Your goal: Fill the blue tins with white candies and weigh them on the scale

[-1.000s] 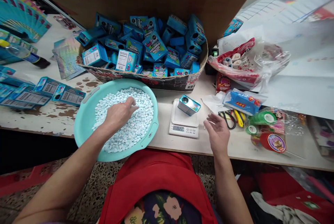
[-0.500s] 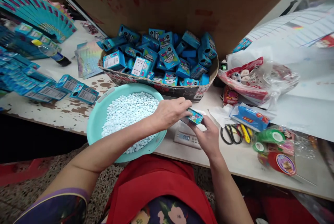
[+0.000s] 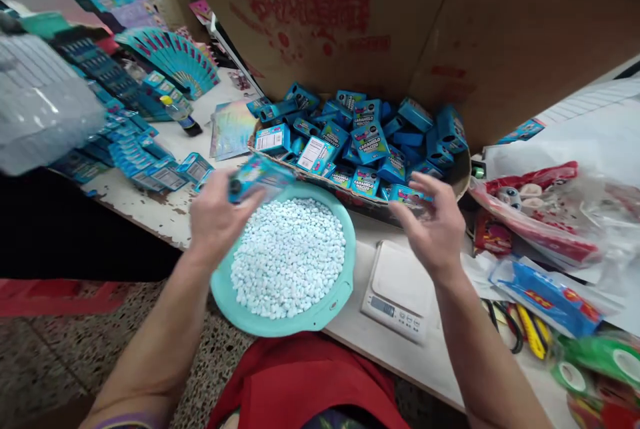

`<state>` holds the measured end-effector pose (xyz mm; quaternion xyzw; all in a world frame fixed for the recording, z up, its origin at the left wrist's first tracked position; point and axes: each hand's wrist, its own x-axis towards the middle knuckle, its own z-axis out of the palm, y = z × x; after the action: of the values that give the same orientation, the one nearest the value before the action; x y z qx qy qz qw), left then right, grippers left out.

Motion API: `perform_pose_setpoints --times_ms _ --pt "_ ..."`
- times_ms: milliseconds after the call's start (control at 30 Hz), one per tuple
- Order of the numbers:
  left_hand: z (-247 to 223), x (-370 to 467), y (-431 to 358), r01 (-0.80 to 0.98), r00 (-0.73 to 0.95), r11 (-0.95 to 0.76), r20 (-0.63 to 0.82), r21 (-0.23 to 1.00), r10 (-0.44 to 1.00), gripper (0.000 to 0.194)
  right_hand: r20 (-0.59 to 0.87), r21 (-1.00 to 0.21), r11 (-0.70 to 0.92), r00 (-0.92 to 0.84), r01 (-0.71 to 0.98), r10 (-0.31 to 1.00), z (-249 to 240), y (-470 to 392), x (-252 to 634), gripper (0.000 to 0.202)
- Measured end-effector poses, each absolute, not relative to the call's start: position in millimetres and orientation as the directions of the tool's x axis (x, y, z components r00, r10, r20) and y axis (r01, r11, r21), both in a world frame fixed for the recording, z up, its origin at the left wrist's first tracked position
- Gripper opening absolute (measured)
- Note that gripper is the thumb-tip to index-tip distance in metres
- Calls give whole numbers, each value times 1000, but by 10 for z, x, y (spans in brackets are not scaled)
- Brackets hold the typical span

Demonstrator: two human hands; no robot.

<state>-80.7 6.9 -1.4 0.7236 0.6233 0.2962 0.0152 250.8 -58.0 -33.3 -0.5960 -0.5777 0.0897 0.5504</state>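
Observation:
My left hand (image 3: 215, 216) grips a small blue candy box (image 3: 257, 179), blurred by motion, above the left rim of the turquoise basin (image 3: 345, 296). Small pale-blue candies (image 3: 290, 256) fill the basin. My right hand (image 3: 437, 222) has its fingers spread and holds nothing. It hovers between the white digital scale (image 3: 400, 289) and the front edge of the carton (image 3: 460, 182). That carton is heaped with blue candy boxes (image 3: 370, 142), lying at all angles. One of them shows between my right thumb and fingers.
Rows of blue boxes (image 3: 167, 174) stand at the left, with a yellow-capped bottle (image 3: 183, 116) behind them. A big cardboard box (image 3: 340, 22) rises at the back. At right lie black-handled scissors (image 3: 510, 329), a yellow cutter (image 3: 534, 332), a blue packet (image 3: 545, 296) and tape rolls (image 3: 573, 376).
My left hand has moved left with a blue box, away from the scale. My right hand has let go of the box and risen with fingers apart. The view has turned left.

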Motion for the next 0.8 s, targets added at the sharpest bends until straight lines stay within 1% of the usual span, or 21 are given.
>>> perform_pose_setpoints --times_ms 33,67,133,167,233,267,300,333,400,433,467,500,533,567,600,633,700,733,767,800 --pt "-55 -1019 185 926 -34 -123 403 357 915 44 544 -737 248 333 629 770 -306 -364 2604 51" --pt "-126 -1206 316 942 -79 -49 362 331 929 41 544 -712 218 329 667 772 -288 -131 2695 51" --pt "-339 -1475 593 940 -194 110 242 322 951 39 517 -663 157 296 732 803 -280 350 2817 56" --pt "-465 -1553 720 932 -218 156 162 327 962 41 475 -648 106 292 754 830 -286 577 2831 62" --pt "-703 -1614 918 921 -240 212 48 328 970 41 341 -633 -49 335 773 878 -314 957 2756 78" --pt "-796 -1612 980 920 -242 224 19 321 970 40 269 -615 -121 351 780 897 -331 1100 2680 81" --pt "-862 -1599 1018 925 -242 227 10 306 970 41 209 -584 -169 348 794 914 -348 1210 2592 81" --pt "-899 -1581 1032 932 -244 228 21 283 970 42 164 -544 -206 344 813 924 -363 1289 2508 80" --pt "-885 -1543 994 948 -238 211 89 239 967 45 131 -460 -247 341 853 931 -380 1374 2398 79" --pt "-846 -1526 943 955 -226 190 145 230 963 45 128 -438 -262 348 860 929 -378 1385 2386 83" --pt "-796 -1509 869 959 -209 156 213 238 954 44 127 -441 -276 364 854 923 -367 1375 2402 92" --pt "-748 -1490 772 958 -189 112 283 266 940 42 132 -477 -276 378 835 916 -347 1341 2443 103" --pt "-712 -1469 653 951 -162 55 337 305 927 40 147 -538 -243 374 807 916 -318 1275 2497 113" --pt "-699 -1443 514 937 -119 -14 358 348 926 39 168 -615 -181 352 768 921 -284 1171 2554 117" --pt "-714 -1413 359 918 -58 -83 338 389 940 40 216 -691 -83 315 718 924 -248 1024 2603 120" --pt "-758 -1381 198 894 24 -143 275 423 961 42 279 -753 48 252 656 926 -217 832 2633 119" --pt "-916 -1318 -109 858 232 -227 47 460 972 53 347 -835 250 117 491 931 -189 337 2613 120" --pt "-1012 -1292 -234 857 303 -243 -64 455 951 62 362 -864 309 62 397 930 -201 59 2561 124" --pt "-1106 -1268 -329 867 339 -242 -158 436 927 70 358 -889 333 23 313 934 -233 -217 2485 127" --pt "-1188 -1244 -391 885 341 -232 -225 404 913 76 327 -912 320 -15 256 945 -285 -473 2392 126"
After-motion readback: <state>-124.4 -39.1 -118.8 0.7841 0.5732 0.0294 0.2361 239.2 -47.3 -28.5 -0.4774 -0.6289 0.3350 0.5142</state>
